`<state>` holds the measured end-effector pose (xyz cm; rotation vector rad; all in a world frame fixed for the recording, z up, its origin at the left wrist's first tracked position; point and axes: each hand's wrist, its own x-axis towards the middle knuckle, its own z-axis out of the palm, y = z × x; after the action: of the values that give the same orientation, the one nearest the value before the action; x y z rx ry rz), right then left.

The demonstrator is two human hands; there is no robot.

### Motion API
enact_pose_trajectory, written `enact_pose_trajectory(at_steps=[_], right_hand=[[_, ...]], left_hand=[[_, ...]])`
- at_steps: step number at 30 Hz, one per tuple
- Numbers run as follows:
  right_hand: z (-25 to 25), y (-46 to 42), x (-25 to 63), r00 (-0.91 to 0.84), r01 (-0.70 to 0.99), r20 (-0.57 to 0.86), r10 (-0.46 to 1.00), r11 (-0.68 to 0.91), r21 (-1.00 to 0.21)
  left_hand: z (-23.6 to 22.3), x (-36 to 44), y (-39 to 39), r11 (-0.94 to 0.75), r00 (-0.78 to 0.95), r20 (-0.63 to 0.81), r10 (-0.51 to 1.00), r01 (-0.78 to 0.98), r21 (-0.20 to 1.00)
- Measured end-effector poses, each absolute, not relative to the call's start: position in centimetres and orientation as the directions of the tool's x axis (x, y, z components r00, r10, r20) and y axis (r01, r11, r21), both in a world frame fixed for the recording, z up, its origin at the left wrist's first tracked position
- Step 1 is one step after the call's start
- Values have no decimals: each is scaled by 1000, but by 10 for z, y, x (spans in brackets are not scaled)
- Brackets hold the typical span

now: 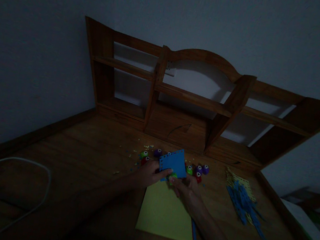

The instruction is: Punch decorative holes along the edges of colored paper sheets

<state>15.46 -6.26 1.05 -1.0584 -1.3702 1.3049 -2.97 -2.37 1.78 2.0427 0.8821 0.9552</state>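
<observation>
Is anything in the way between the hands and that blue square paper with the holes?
Nothing visible is. The left hand holds the blue, squarish paper with holes along its edges, and the right hand is at the small, rounded green gadget by its lower edge.

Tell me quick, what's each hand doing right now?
Left hand: closed, holding the blue paper.
Right hand: closed, holding the small green gadget at the paper's near edge.
</observation>
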Motion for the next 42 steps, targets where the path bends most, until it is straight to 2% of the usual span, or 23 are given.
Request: enact_pose_trajectory(at_steps=[15,20,25,32,42], right_hand=[[10,-62,154,-162,5,42,986,43,-999],[11,-63,152,-129,35,30,991,35,-999],[15,-63,149,-157,-18,1,988,-2,-1000],[16,-62,147,-246,-39,-8,969,-18,-999],[16,-60,148,-233,-126,11,972,-20,-992]], left_hand=[[13,-29,-21,-529,489,325,809,366,766],[15,-30,-21,-512,436,344,831,362,778],[10,-31,-19,-467,369,332,868,380,798],[17,-31,-19,-359,242,299,923,260,896],[14,-30,-13,-235,166,212,963,132,963]])
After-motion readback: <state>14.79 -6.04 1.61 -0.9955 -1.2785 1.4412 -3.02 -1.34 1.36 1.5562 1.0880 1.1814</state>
